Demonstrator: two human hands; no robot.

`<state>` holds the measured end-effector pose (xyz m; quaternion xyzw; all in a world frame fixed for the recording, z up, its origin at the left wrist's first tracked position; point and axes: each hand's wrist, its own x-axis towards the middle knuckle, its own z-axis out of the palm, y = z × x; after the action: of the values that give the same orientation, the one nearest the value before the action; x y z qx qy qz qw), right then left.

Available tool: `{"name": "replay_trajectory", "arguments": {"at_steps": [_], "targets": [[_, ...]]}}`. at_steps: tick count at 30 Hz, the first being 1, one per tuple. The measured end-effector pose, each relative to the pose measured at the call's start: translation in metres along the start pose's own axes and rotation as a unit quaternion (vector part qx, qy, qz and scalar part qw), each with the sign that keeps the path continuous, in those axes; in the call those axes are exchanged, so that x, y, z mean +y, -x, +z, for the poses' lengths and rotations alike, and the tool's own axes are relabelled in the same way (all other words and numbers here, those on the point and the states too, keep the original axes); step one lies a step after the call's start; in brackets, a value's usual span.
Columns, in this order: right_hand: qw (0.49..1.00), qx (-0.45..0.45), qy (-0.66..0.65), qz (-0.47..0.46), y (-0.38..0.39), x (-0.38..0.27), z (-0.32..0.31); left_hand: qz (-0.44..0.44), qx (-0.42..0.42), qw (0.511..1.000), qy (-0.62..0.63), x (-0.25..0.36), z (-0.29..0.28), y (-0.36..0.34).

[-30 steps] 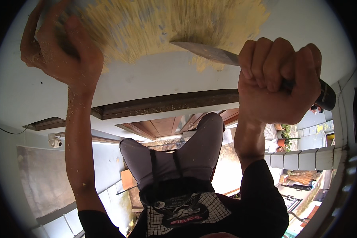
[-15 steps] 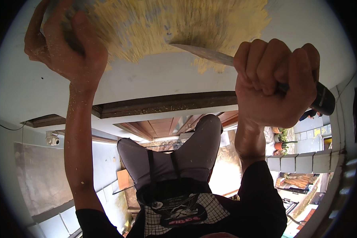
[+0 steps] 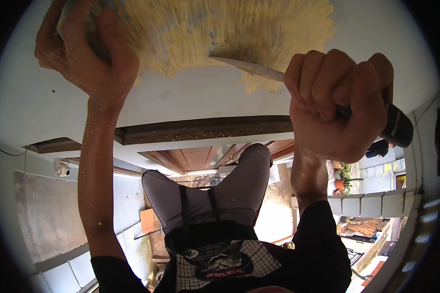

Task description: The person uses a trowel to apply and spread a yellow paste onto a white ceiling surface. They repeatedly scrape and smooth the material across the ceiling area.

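Note:
My right hand (image 3: 335, 97) is closed around the black handle (image 3: 398, 126) of a knife. Its curved grey blade (image 3: 249, 67) points left, with the tip at a scraped patch (image 3: 181, 39) of streaky yellow and grey on a pale painted wall (image 3: 200, 93). My left hand (image 3: 95, 53) is raised to the same wall at the patch's left end, with fingers bent and apart. Its fingertips run to the picture's top edge, and the area beneath the palm is dark. Pale flecks cling to the left hand and forearm.
Below the patch runs a dark wooden ledge (image 3: 205, 130) sprinkled with flecks. Under it are brown wooden panels (image 3: 195, 158). A small white camera (image 3: 62, 167) is fixed at the left. Potted plants (image 3: 341, 183) and stacked wood (image 3: 364, 228) stand at the lower right.
My left hand sits slightly farther right and lower in the picture. The knife's handle end has dropped a little, while its tip stays by the patch's lower part.

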<state>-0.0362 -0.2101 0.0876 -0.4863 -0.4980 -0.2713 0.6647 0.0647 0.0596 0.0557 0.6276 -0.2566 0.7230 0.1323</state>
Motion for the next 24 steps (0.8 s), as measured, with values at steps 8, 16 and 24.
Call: {"name": "replay_trajectory", "arguments": {"at_steps": [8,16,24], "targets": [[0.999,0.033,-0.023,0.002,0.005,0.007,0.004,0.008,-0.020,0.999,-0.026,-0.002,-0.006,0.002],[0.999,0.054,0.000,-0.005,0.000,0.002,0.006,0.014,0.024,1.000,-0.001,-0.003,0.002,0.000],[0.996,0.049,0.063,0.031,0.006,0.010,0.017,0.084,-0.014,0.992,-0.098,-0.014,-0.007,0.003]]}}
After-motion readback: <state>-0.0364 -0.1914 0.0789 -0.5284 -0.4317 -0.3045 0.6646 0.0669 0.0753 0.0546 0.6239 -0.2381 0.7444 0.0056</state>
